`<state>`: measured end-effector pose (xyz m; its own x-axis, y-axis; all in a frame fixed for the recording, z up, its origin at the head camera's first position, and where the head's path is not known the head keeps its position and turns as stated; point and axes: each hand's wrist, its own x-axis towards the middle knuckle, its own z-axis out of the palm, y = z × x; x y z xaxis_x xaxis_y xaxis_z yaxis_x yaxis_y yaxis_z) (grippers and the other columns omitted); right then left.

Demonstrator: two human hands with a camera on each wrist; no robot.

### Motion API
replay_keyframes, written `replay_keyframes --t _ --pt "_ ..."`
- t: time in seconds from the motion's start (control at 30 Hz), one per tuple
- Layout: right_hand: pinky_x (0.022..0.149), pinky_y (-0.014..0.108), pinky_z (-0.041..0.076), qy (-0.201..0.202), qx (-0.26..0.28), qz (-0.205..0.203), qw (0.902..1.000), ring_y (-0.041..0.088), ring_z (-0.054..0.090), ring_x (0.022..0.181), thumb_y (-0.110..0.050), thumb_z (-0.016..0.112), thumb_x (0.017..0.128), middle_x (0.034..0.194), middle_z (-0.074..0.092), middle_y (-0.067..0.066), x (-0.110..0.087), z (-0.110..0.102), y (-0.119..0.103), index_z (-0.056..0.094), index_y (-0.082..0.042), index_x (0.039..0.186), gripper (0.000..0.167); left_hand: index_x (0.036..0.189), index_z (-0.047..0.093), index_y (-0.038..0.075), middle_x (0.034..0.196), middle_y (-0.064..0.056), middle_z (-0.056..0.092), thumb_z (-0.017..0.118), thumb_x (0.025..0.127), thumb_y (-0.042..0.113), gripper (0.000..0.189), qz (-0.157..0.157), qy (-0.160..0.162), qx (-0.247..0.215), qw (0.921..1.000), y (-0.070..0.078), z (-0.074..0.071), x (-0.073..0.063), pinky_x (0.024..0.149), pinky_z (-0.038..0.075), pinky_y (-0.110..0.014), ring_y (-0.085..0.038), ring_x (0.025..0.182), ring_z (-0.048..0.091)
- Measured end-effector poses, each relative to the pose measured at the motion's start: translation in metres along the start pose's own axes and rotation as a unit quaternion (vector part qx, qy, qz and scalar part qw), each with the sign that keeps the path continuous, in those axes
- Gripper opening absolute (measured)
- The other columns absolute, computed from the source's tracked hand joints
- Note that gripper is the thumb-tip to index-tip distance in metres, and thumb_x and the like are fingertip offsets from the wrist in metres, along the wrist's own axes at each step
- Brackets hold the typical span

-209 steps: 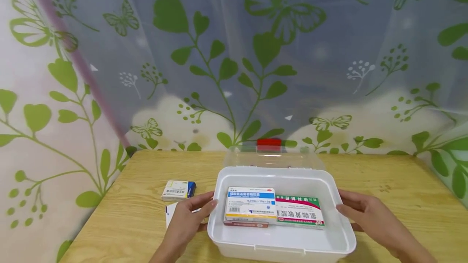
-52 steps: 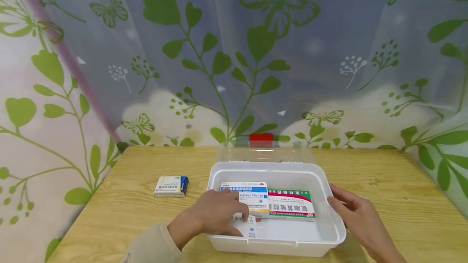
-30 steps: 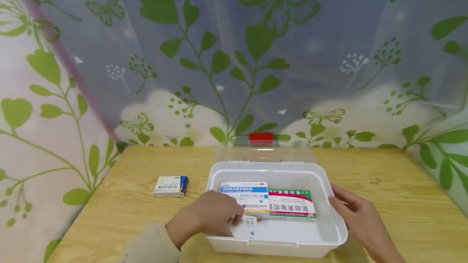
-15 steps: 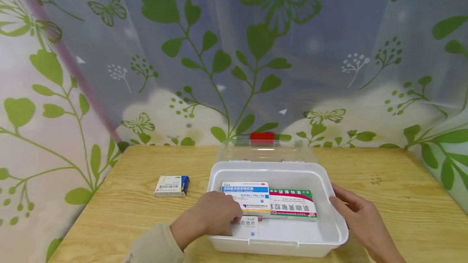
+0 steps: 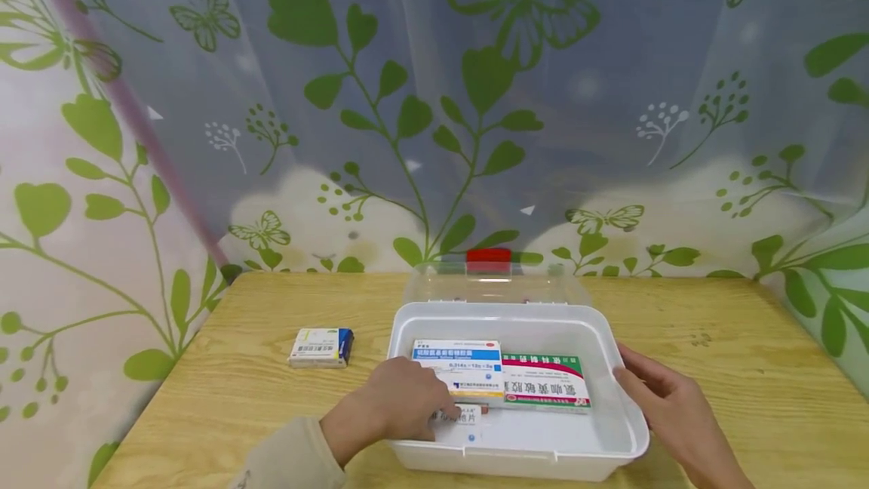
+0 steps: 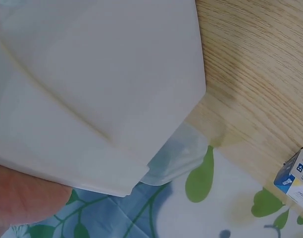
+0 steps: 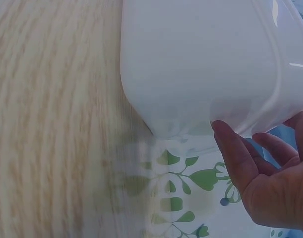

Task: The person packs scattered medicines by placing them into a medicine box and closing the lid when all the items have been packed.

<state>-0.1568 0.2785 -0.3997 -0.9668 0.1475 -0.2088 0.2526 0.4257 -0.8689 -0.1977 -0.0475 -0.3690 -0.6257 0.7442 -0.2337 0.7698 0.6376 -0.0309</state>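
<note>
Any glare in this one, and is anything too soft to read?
Head view: a bright streak on the clear lid; large characters on the green-and-white medicine box are legible, its smallest print too soft. Right wrist view: highlights on the white storage box at upper right; the wood-grain tabletop looks smeared. Left wrist view: no strong glare.

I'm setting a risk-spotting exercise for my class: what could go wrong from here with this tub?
The left hand, close to the blue-striped box, might nudge it. The right hand touches the side of the tub, so a push could slide it. The blue-ended box on the table might get overlooked.
</note>
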Motion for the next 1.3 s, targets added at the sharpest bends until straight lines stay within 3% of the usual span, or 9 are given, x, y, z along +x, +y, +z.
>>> replay_keyframes --t 0.2,0.33,0.43,0.57,0.7,0.8,1.0,1.17,1.3 --pt "0.072 0.026 0.055 0.001 0.028 -0.019 0.9994 0.004 0.059 0.100 -0.050 0.060 0.091 0.139 0.048 0.014 -0.002 0.001 0.000 0.043 -0.013 0.145 0.068 0.099 0.073 0.034 0.079 0.020 0.061 0.074 0.080 0.036 0.020 0.004 0.034 -0.015 0.9993 -0.002 0.003 0.000 0.054 0.041 -0.023 -0.003 0.066 0.049" --pt "0.072 0.024 0.054 0.007 0.017 -0.032 0.9993 -0.003 0.056 0.097 -0.047 0.060 0.091 0.138 0.049 0.015 -0.003 0.001 0.001 0.044 -0.011 0.144 0.065 0.099 0.073 0.027 0.082 0.017 0.060 0.066 0.088 0.035 0.015 0.015 0.109 -0.081 0.9906 -0.005 0.007 -0.001 0.058 0.044 -0.021 0.000 0.072 0.053" --pt "0.073 0.022 0.054 0.014 0.009 -0.038 0.9991 -0.006 0.055 0.097 -0.046 0.060 0.092 0.138 0.049 0.015 -0.003 0.001 0.001 0.045 -0.010 0.143 0.064 0.103 0.073 0.023 0.094 0.015 0.064 0.064 0.092 0.030 0.016 0.042 0.205 -0.127 0.9696 -0.010 0.009 -0.004 0.068 0.050 -0.021 -0.001 0.086 0.058" --pt "0.073 0.022 0.054 0.019 0.015 -0.058 0.9980 -0.008 0.055 0.095 -0.043 0.061 0.093 0.136 0.051 0.015 -0.003 0.001 0.001 0.047 -0.009 0.142 0.061 0.099 0.073 0.020 0.100 0.012 0.063 0.066 0.091 0.020 0.011 0.048 0.336 -0.162 0.9266 -0.022 0.008 -0.016 0.077 0.052 -0.024 -0.006 0.096 0.058" --pt "0.072 0.022 0.054 0.023 0.012 -0.060 0.9978 -0.009 0.055 0.094 -0.043 0.060 0.093 0.135 0.051 0.016 -0.004 0.001 0.001 0.047 -0.009 0.142 0.062 0.101 0.071 0.018 0.104 0.010 0.063 0.068 0.088 0.013 0.014 -0.014 0.407 -0.197 0.8918 -0.043 0.004 -0.036 0.079 0.053 -0.031 -0.009 0.099 0.058" --pt "0.072 0.022 0.054 0.027 0.011 -0.064 0.9975 -0.009 0.055 0.094 -0.043 0.060 0.093 0.135 0.052 0.016 -0.004 0.000 0.001 0.047 -0.009 0.142 0.061 0.109 0.069 0.015 0.109 0.006 0.063 0.068 0.088 0.011 0.021 -0.084 0.411 -0.214 0.8822 -0.067 0.009 -0.050 0.079 0.053 -0.036 -0.014 0.100 0.058" --pt "0.072 0.022 0.054 0.027 0.012 -0.071 0.9971 -0.008 0.055 0.095 -0.042 0.060 0.093 0.134 0.053 0.015 -0.003 0.001 -0.001 0.048 -0.009 0.141 0.060 0.130 0.056 0.008 0.124 -0.011 0.055 0.065 0.091 0.012 0.041 -0.180 0.305 -0.255 0.8996 -0.114 0.040 -0.070 0.086 0.049 -0.049 -0.031 0.111 0.053" --pt "0.073 0.020 0.053 0.027 -0.004 -0.043 0.9987 0.003 0.057 0.103 -0.047 0.060 0.092 0.137 0.050 0.014 -0.003 0.002 -0.001 0.046 -0.011 0.142 0.064 0.132 0.054 0.005 0.132 -0.021 0.048 0.070 0.086 0.015 0.050 -0.191 0.219 -0.217 0.9320 -0.135 0.066 -0.078 0.090 0.045 -0.058 -0.042 0.118 0.047" --pt "0.073 0.021 0.053 0.029 0.010 -0.043 0.9986 0.000 0.057 0.100 -0.047 0.060 0.092 0.136 0.051 0.014 -0.004 0.004 0.000 0.047 -0.011 0.142 0.063 0.131 0.056 0.006 0.135 -0.024 0.047 0.072 0.083 0.017 0.052 -0.201 0.191 -0.183 0.9432 -0.142 0.075 -0.080 0.091 0.044 -0.060 -0.046 0.120 0.044"
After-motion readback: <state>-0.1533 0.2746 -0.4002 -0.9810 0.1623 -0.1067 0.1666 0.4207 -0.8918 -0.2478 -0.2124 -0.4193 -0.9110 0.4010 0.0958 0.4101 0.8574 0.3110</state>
